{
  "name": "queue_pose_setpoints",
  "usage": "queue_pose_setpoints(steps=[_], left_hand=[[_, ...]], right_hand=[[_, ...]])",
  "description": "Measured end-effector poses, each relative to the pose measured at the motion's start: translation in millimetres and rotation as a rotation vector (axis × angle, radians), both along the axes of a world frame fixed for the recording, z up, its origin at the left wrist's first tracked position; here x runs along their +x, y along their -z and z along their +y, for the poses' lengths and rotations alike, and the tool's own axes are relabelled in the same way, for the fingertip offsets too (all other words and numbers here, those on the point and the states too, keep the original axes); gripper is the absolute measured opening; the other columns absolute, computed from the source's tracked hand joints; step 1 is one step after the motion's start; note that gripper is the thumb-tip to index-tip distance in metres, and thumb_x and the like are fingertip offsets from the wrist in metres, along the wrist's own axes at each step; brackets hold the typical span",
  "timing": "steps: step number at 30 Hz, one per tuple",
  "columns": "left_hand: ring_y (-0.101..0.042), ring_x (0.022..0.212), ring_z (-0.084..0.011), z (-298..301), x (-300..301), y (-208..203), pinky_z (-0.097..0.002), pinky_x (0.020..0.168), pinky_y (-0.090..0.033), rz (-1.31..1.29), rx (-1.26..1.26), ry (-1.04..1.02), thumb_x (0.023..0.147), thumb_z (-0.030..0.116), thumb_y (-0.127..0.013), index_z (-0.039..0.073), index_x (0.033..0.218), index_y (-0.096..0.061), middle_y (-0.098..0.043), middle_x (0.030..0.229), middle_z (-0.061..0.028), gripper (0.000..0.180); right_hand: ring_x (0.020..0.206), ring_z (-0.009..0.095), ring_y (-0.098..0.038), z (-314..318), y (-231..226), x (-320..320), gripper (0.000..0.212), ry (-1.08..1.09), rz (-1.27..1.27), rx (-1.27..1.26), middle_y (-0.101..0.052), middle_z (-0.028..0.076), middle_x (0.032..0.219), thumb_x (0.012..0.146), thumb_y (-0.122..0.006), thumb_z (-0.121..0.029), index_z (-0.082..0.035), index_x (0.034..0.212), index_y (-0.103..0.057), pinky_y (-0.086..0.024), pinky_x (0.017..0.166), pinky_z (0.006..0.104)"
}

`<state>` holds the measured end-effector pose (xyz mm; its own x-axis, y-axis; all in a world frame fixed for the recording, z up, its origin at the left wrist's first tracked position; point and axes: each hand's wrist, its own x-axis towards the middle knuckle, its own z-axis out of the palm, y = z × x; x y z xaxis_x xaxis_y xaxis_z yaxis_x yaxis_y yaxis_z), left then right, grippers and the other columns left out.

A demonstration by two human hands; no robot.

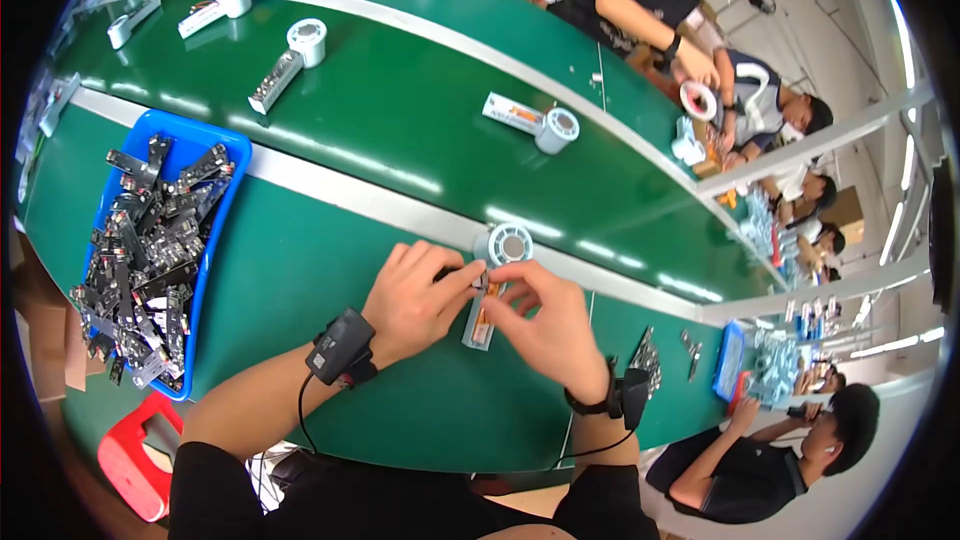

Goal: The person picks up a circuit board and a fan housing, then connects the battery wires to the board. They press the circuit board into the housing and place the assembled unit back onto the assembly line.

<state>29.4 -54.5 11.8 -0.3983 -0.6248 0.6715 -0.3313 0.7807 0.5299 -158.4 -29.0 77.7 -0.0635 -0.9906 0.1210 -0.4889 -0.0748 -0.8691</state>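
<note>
A light grey-blue handheld fan housing [481,331], with a round slotted head and an opened handle, lies at the middle of the table near the metal rail. Something orange and small wires show inside the handle. My left hand [418,298] comes at it from the left, thumb and forefinger pinched at the neck on a small dark piece that I cannot make out. From the right, my right hand [545,325] closes its thumb and fingers on the upper handle. The fingertips hide much of the neck.
A blue tray [222,230] heaped with black circuit boards stands at my left. More fan housings [551,128] lie on the green belt [400,110] beyond the rail. Loose boards [647,362] lie at my right. A red stool [125,460] is below left. Co-workers sit along the line.
</note>
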Motion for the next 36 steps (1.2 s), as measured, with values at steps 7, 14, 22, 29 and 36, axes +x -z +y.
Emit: queue_pose_setpoints(steps=[7, 14, 22, 29, 36], left_hand=[[-0.062, 0.091, -0.0282, 7.3, -12.5, -1.2, -0.0388, 0.079, -0.050, 0.030, 0.101, 0.184, 0.085, 0.006, -0.075, 0.006, 0.121, -0.066, -0.060, 0.105, -0.0085, 0.037], [-0.063, 0.091, -0.0316, 15.8, -11.4, -1.7, -0.0411, 0.082, -0.054, 0.121, 0.379, 0.257, 0.086, 0.007, -0.073, 0.004, 0.123, -0.062, -0.057, 0.108, -0.0121, 0.039], [-0.065, 0.087, -0.0331, 20.1, -9.6, 1.0, -0.0412, 0.076, -0.056, 0.134, 0.417, 0.208, 0.088, 0.010, -0.074, 0.002, 0.116, -0.062, -0.058, 0.105, -0.0126, 0.032], [-0.065, 0.088, -0.0328, 20.6, -3.9, -3.2, -0.0397, 0.075, -0.054, 0.207, 0.547, 0.152, 0.088, 0.011, -0.074, 0.002, 0.115, -0.063, -0.060, 0.105, -0.0120, 0.030], [-0.061, 0.095, -0.0289, 11.2, -1.0, -3.2, -0.0365, 0.086, -0.049, 0.116, 0.451, 0.165, 0.087, 0.007, -0.075, 0.003, 0.118, -0.065, -0.063, 0.110, -0.0117, 0.033]], right_hand=[[0.116, 0.042, -0.063, -222.6, 28.5, -118.2, 0.067, 0.103, 0.855, -0.067, -0.066, 0.024, 0.123, 0.077, -0.083, -0.032, -0.005, 0.133, -0.059, -0.053, 0.098, 0.0440], [0.103, 0.027, -0.070, -218.6, -2.0, -32.4, 0.056, -0.332, 0.530, -0.118, -0.071, 0.017, 0.111, 0.072, -0.085, -0.018, -0.004, 0.122, -0.065, -0.054, 0.091, 0.0354], [0.092, 0.039, -0.067, -130.3, 9.9, 72.2, 0.044, -0.587, 0.584, -0.042, -0.065, 0.020, 0.111, 0.078, -0.072, -0.007, -0.008, 0.122, -0.064, -0.056, 0.083, 0.0487], [0.086, 0.020, -0.067, -3.1, -38.7, -16.9, 0.025, -0.264, 0.353, -0.034, -0.066, 0.009, 0.101, 0.087, -0.068, 0.005, -0.005, 0.109, -0.070, -0.054, 0.069, 0.0303], [0.079, 0.021, -0.067, 16.7, 3.7, -19.1, 0.017, -0.198, 0.408, -0.094, -0.066, 0.008, 0.100, 0.088, -0.071, 0.003, -0.005, 0.103, -0.073, -0.053, 0.064, 0.0310]])
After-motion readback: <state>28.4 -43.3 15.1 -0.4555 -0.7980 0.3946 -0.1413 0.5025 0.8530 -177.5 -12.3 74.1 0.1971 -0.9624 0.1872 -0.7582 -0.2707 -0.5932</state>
